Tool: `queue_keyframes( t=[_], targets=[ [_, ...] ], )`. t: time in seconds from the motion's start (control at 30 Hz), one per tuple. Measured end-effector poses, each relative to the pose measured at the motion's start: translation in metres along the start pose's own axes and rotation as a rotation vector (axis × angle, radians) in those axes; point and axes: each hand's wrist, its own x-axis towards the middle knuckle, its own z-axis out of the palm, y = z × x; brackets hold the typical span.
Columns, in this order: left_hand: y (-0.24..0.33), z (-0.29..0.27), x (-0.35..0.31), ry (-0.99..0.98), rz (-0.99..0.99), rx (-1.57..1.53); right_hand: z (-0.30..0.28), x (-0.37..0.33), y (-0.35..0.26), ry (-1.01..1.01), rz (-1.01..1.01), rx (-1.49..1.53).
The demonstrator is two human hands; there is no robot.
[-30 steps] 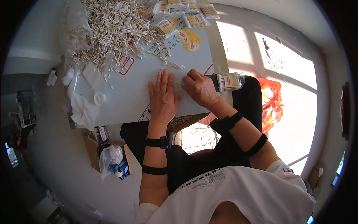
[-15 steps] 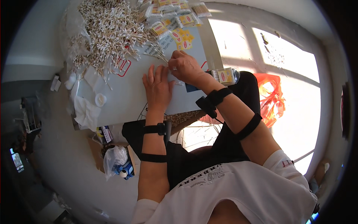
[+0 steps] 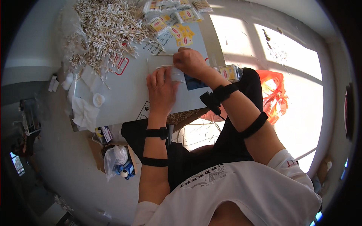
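Beside the right hand (image 3: 188, 60), whose grip I cannot tell, a cotton swab (image 3: 164, 55) looks light, stiff, best pinched mid-stick; the left hand (image 3: 162, 92) lies thumb apart

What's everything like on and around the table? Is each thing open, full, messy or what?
Left hand: palm down, fingers slightly bent
Right hand: fingers curled, grip unclear
Loose swabs: heaped, messy
Swab packets: filled, piled together
Yellow cards: loose, overlapping
White tissue: crumpled
Cardboard box: open, things inside
Red bag: bunched up
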Motion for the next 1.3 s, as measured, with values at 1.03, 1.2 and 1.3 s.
queue_keyframes(
  t=[1.03, 1.2, 1.3],
  targets=[
    [0.029, 0.0, -0.04, -0.098, -0.139, 0.006, 0.001, -0.087, -0.035, 0.078, 0.073, 0.014],
    [0.036, 0.002, -0.043, -0.077, -0.155, -0.003, 0.012, -0.089, -0.032, 0.23, 0.0, -0.025],
    [0.04, 0.001, -0.047, -0.073, -0.161, -0.006, 0.012, -0.087, -0.029, 0.194, -0.041, -0.027]
  ],
)
